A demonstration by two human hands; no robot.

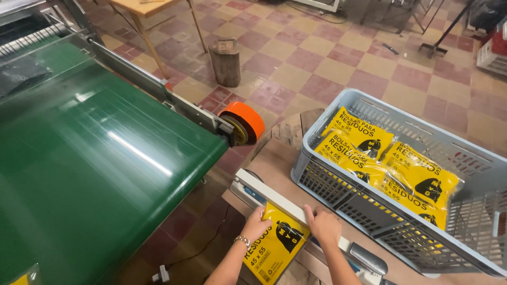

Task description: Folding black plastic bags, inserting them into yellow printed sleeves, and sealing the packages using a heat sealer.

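Yellow bag packet (274,244) sits between my hands, its top edge under the white sealer bar (296,208). My left hand (255,226) pinches its left top corner, my right hand (323,226) presses fingers-together on the right top corner. Beyond my right hand, grey crate (317,174) holding more yellow packets (391,158). Left of my left hand, green conveyor belt (90,158), orange roller (244,122) at its end
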